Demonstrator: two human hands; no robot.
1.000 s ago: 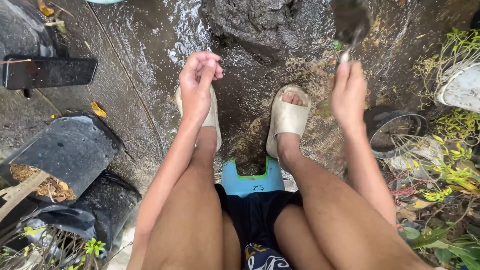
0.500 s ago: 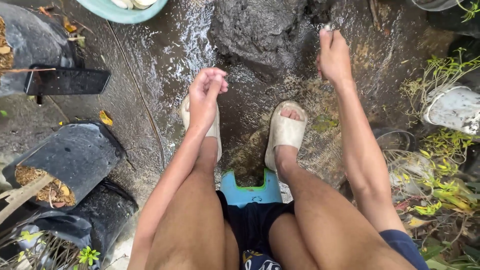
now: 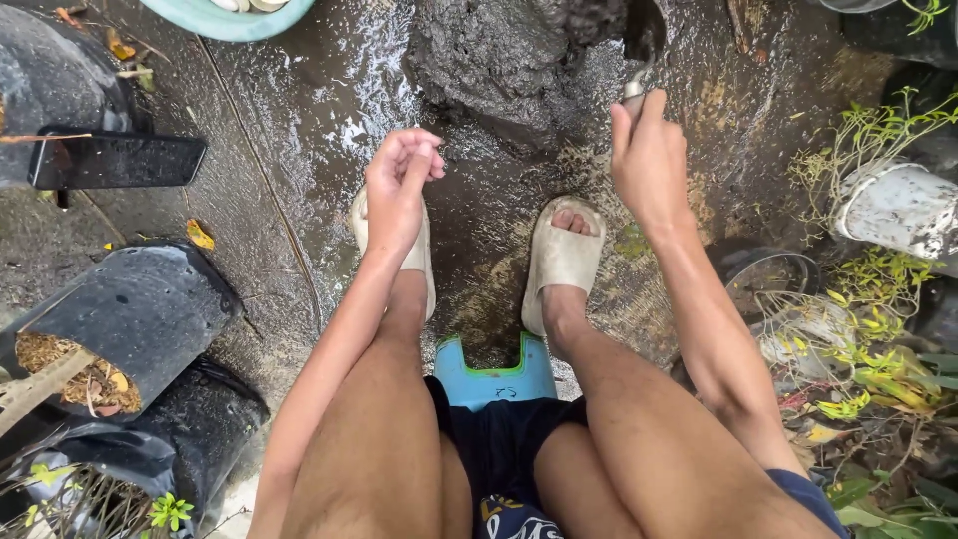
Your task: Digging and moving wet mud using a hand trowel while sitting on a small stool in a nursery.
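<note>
- The right hand [image 3: 649, 160] is gripping the handle of a small trowel [image 3: 639, 50], its blade digging into the right edge of the wet mud heap [image 3: 499, 55] at twelve o'clock on the ground.
- The left hand [image 3: 397, 185] is hanging loosely curled and holding nothing, above the left sandal [image 3: 419, 255].
- Judging from this, a good scoop is calling for a shallow push under the heap's edge, wrist kept firm, blade levelled before lifting so the sloppy mud is not sliding off.
- The wet concrete [image 3: 289, 150] is looking slippery; feet are best staying planted.
- A black grow bag [image 3: 150, 309] is lying at eight o'clock, a teal basin [image 3: 215, 22] at eleven.
</note>
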